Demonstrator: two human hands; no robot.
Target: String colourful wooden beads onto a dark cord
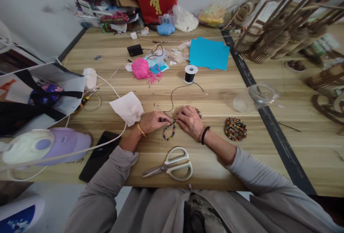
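Observation:
A small loop of multicoloured beads (168, 132) hangs toward me on the wooden table, its top ends between my two hands. My left hand (156, 121) is closed, thumb and forefinger pinching the cord at the loop's left end. On the other side my right hand (190, 120) pinches the cord too, its fingers bent over it. More beads (198, 112) show just behind the right hand. Black cord (172, 97) runs from the hands back to a white-ended spool (190, 74). Scissors (172, 165) with white handles lie below the hands, blades pointing left.
A coiled pile of beaded strands (235, 129) lies to the right. White paper (127, 107), a black phone (99, 156) and a white cable are at left. Pink yarn (140, 69) and blue sheets (209, 53) lie farther back. Brown woven stands (279, 39) occupy the right rear.

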